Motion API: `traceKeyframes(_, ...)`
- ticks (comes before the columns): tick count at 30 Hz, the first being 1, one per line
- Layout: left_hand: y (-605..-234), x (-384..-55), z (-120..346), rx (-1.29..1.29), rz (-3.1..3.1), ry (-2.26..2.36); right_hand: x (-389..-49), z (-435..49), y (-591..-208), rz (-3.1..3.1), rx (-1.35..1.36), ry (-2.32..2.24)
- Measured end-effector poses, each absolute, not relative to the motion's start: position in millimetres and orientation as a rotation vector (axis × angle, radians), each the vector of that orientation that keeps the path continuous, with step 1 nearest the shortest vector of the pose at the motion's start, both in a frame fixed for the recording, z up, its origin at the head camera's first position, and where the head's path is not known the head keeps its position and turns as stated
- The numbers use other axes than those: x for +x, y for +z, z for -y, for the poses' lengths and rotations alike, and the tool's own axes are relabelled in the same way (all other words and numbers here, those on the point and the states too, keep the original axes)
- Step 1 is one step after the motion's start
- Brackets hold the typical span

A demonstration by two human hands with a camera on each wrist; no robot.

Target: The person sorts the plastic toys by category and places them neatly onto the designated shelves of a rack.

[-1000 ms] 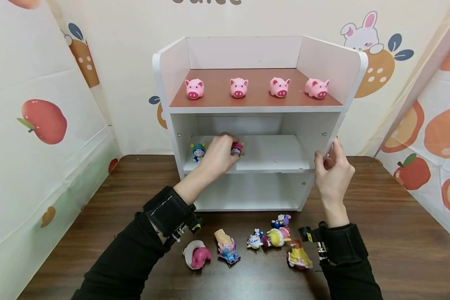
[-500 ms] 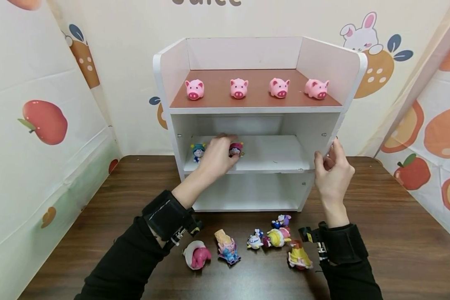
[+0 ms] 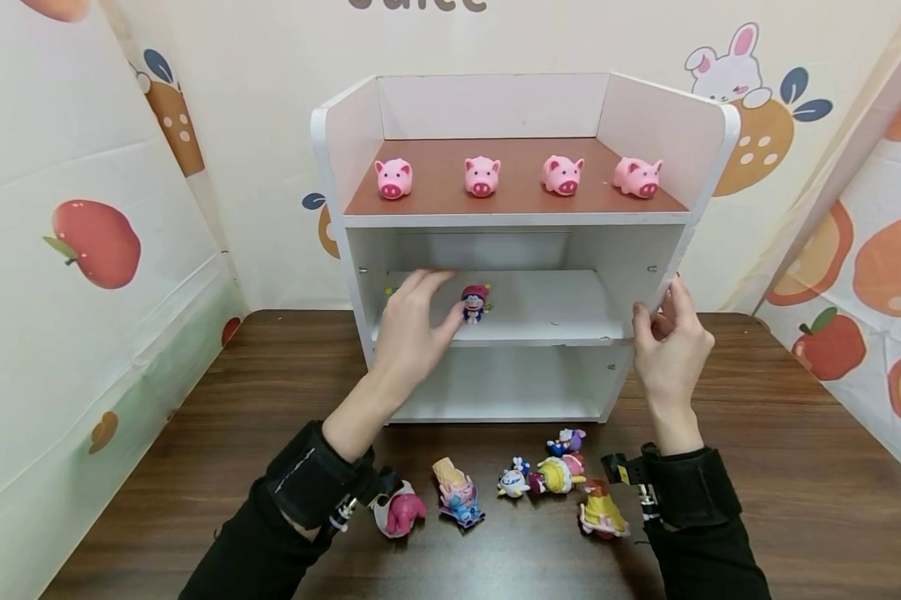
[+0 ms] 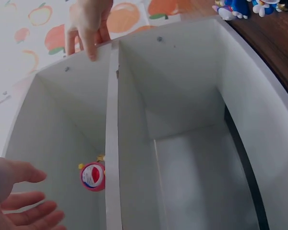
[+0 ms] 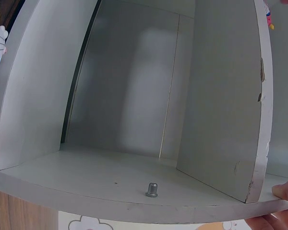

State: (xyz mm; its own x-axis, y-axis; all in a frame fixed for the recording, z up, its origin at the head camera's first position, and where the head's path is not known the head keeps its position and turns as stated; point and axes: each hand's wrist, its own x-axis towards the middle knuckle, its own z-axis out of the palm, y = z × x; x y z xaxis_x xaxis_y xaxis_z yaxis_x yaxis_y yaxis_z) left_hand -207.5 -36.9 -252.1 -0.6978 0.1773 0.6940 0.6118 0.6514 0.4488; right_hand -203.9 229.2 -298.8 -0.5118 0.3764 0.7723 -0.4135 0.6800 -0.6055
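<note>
A small figurine in a pink hat (image 3: 476, 303) stands upright on the middle shelf of a white shelf unit (image 3: 525, 382). Just left of it, my left hand (image 3: 408, 337) is spread, its thumb tip close beside the figurine. In the left wrist view the fingers (image 4: 26, 211) are apart from the figurine's round pink base (image 4: 93, 176). A second figurine, with a teal hat, is almost wholly hidden behind my left hand. My right hand (image 3: 671, 350) grips the front edge of the unit's right side panel, thumb (image 5: 285, 189) inside and fingers outside.
Several pink pig figures (image 3: 482, 177) line the brown top shelf. On the wooden table in front lie a pink figure with a white rim (image 3: 402, 512), an ice-cream-cone figure (image 3: 458, 493), a yellow-dressed doll (image 3: 602, 510) and several small figurines (image 3: 558, 473).
My left hand has let go of the pink-hatted figurine and drawn back to the left, its fingers spreading. It now covers the teal-hatted figurine. The right hand keeps its grip.
</note>
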Motion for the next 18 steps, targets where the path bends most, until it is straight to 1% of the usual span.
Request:
traceKeyframes(8, -268.0, -200.1, 56.6, -0.657, 1.854, -0.973, -203.3, -229.0, -297.3, 1.867, 0.039, 0.975)
traceKeyframes(12, -275.6, -202.8, 66.9, -0.61, 1.696, -1.013, -203.0, -229.6, -297.6, 1.871, 0.036, 0.972)
traceKeyframes(18, -286.0, -209.8, 78.6, -0.475, 1.559, -1.042, -203.5, -229.9, -298.5, 1.883, 0.036, 0.97)
